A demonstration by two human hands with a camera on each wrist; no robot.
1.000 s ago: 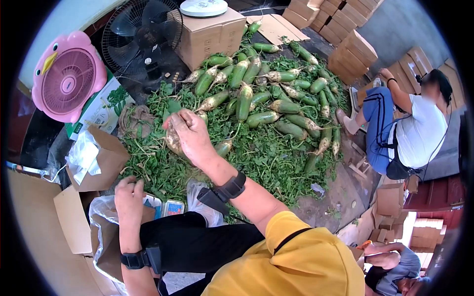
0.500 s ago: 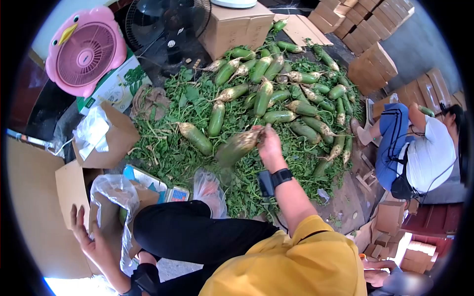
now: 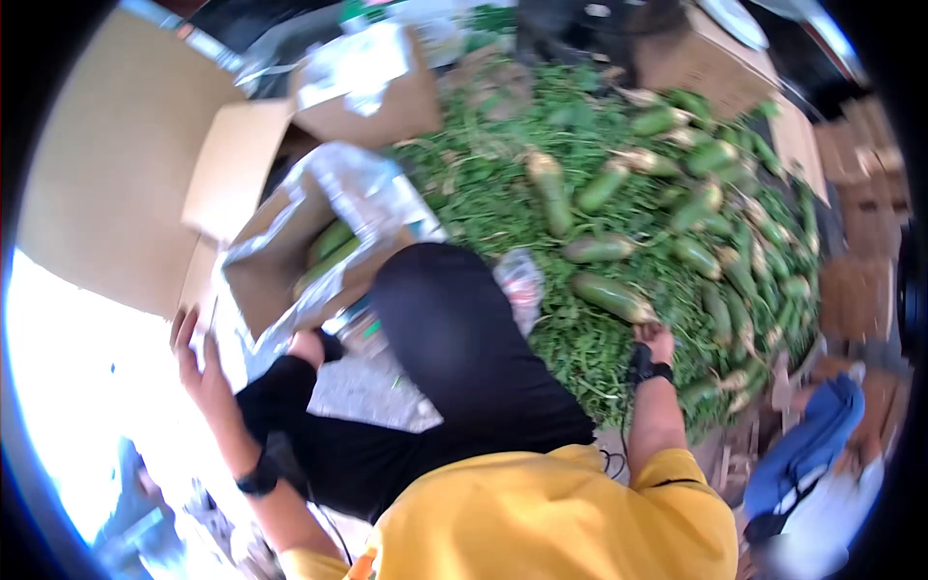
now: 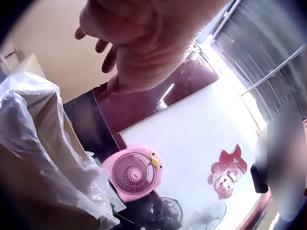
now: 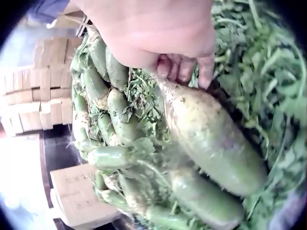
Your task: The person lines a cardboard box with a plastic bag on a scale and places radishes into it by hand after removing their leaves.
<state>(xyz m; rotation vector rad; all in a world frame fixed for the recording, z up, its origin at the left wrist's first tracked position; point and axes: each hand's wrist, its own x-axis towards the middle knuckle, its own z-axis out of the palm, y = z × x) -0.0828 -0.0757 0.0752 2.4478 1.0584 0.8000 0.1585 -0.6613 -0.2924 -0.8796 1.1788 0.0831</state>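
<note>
My right hand (image 3: 655, 340) grips the pale, soil-marked root end of a thick green radish (image 3: 609, 298) at the near side of the leaf bed. In the right wrist view, the curled fingers close round the narrow tip, and the radish's body (image 5: 216, 139) slants down beside another radish (image 5: 204, 199). My left hand (image 3: 205, 372) is held up beside a cardboard box (image 3: 259, 280) with a plastic liner (image 3: 350, 179), its fingers apart and nothing in them. Green radishes (image 3: 332, 246) lie inside that box. The left wrist view shows the hand (image 4: 139, 43) above the liner.
Several more radishes (image 3: 696, 208) lie piled on green leaves (image 3: 503, 184) to the right. A smaller carton (image 3: 387, 101) with white plastic stands behind the lined box. A clear plastic bag (image 3: 522, 290) lies by my knee. Another person (image 3: 812, 445) sits at the right.
My right hand has taken the radish from the left part of the leaves and carried it rightward. My left hand has moved outward from the lined box. The head view has turned left.
</note>
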